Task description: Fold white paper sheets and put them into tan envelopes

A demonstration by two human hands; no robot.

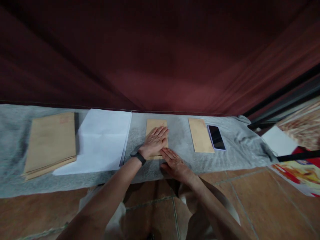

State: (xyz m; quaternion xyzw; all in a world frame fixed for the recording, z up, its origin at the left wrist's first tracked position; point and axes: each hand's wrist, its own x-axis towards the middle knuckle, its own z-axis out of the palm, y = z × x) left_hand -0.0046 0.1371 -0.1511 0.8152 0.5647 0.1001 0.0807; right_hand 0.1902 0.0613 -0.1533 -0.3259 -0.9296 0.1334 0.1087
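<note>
A small brown envelope (153,125) lies on the grey cloth (180,140) in the middle. My left hand (155,140) rests flat on it, fingers stretched out and together; a black band sits on that wrist. My right hand (175,163) lies flat too, its fingertips on the envelope's near right corner. Neither hand grips anything.
A stack of large brown envelopes (51,143) lies at the left, with white sheets of paper (101,140) beside it. Another small brown envelope (200,135) and a phone (216,137) lie to the right. A dark red curtain (160,56) hangs behind; tiled floor is below.
</note>
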